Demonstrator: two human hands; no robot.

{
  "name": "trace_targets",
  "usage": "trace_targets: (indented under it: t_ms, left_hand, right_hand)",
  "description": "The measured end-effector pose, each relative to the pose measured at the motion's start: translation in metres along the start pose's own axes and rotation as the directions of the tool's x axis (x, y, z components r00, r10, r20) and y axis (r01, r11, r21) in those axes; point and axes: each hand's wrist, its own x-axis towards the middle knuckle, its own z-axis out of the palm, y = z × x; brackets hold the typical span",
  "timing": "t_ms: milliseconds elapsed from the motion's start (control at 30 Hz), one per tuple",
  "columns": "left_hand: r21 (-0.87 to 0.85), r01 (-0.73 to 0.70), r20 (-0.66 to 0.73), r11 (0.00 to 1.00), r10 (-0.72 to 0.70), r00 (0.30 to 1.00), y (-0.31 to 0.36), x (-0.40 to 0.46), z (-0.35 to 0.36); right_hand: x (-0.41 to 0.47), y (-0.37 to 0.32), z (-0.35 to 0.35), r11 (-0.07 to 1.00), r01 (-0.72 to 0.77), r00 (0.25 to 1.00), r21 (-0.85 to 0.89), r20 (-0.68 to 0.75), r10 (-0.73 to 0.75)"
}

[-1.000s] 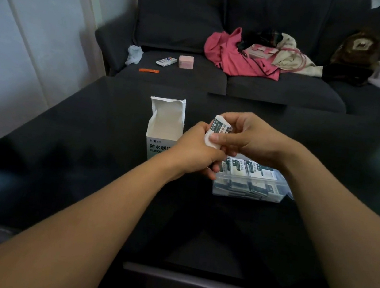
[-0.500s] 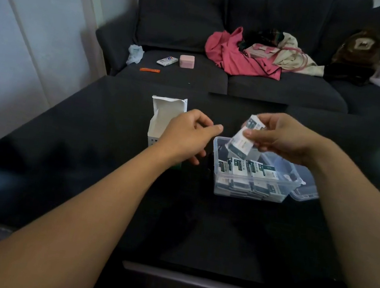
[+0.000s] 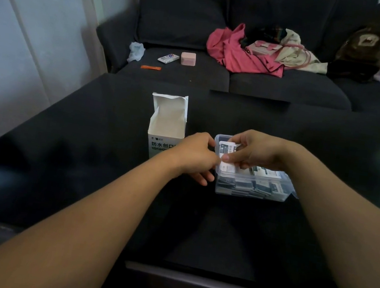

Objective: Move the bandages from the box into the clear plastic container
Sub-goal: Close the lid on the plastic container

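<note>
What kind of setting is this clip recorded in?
Most likely a home living room: a dark sofa strewn with clothes and a bag, behind a low black table.

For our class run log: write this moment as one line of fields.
stage: placing | right hand: lowering bandage into clear container | left hand: at container's left side | box: open, upright

The white box point(image 3: 167, 125) stood upright, flap open, left of the clear container point(image 3: 252, 182), which held flat-stacked bandages point(image 3: 249, 186) in white-and-dark wrappers.
</note>
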Motion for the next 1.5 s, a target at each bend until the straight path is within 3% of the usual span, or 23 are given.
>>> trace_targets:
  t_ms: [433, 767, 1033, 1133, 1233, 1400, 1500]
  left_hand:
    - [-0.019, -0.024, 0.021, 1.000, 0.025, 0.999, -0.005, 0.003, -0.002]
    - [-0.011, -0.027, 0.009, 1.000, 0.027, 1.000, -0.006, 0.005, -0.003]
    - [-0.016, -0.035, 0.018, 0.999, 0.035, 0.999, -0.003, -0.001, -0.005]
    - [-0.013, -0.032, -0.002, 0.999, 0.032, 0.999, -0.004, -0.001, -0.004]
    - [-0.007, -0.027, -0.018, 1.000, 0.027, 0.999, -0.005, -0.001, -0.004]
    - [0.003, -0.023, -0.026, 1.000, 0.023, 0.999, -0.005, 0.000, -0.003]
    - [0.013, -0.020, -0.053, 1.000, 0.021, 0.998, -0.006, 0.002, -0.002]
  right_hand:
    - [0.009, 0.002, 0.011, 0.994, -0.024, 0.999, -0.107, -0.047, 0.020]
    - [0.010, -0.002, 0.020, 0.950, -0.021, 0.993, -0.311, -0.118, -0.017]
    - [0.006, -0.004, 0.015, 0.977, 0.009, 0.992, -0.215, -0.121, -0.036]
    - [-0.002, -0.008, 0.008, 0.989, 0.060, 0.976, -0.136, -0.200, -0.087]
    - [-0.008, -0.007, 0.002, 0.978, 0.074, 0.953, -0.194, -0.274, -0.127]
    - [-0.009, -0.004, 0.011, 0.944, 0.026, 0.984, -0.328, -0.159, -0.083]
    - [-0.012, -0.004, 0.004, 0.949, 0.096, 0.919, -0.301, -0.340, -0.201]
